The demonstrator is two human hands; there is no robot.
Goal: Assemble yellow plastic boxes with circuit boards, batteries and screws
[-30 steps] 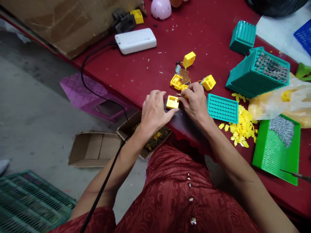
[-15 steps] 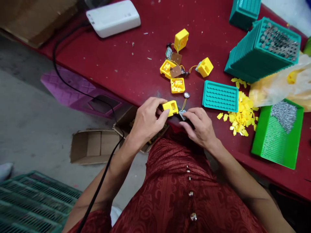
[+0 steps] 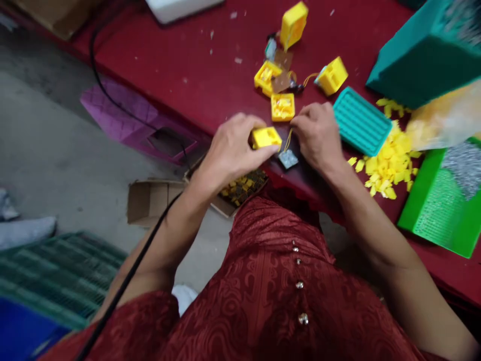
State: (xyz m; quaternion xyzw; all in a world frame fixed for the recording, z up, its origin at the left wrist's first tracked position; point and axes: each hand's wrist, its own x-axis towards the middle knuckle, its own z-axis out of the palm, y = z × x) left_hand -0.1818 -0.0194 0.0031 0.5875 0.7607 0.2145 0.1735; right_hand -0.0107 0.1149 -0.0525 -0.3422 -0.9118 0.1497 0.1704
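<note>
My left hand (image 3: pixel 236 145) is closed around a small yellow plastic case (image 3: pixel 266 138), thumb along its near side. A small grey-green circuit board (image 3: pixel 288 159) lies by the table edge, just right of the case. From it, thin yellow wires (image 3: pixel 288 140) run up into the pinched fingertips of my right hand (image 3: pixel 315 133); whatever is at their far end is hidden there. Just beyond those fingertips rests an open yellow case (image 3: pixel 283 107) with parts inside. Behind it are another open yellow case (image 3: pixel 265 77) and a wired yellow case (image 3: pixel 332 76).
A teal ridged tray (image 3: pixel 363 122) lies right of my right hand, beside a heap of yellow plastic pieces (image 3: pixel 391 160). A green bin (image 3: pixel 432 210) of small metal parts and a teal tray stack (image 3: pixel 409 65) stand further right. A black cable (image 3: pixel 139 258) crosses my left arm.
My right hand has left the circuit board and moved up to the far end of the wires. The teal tray has turned. The camera view has shifted.
</note>
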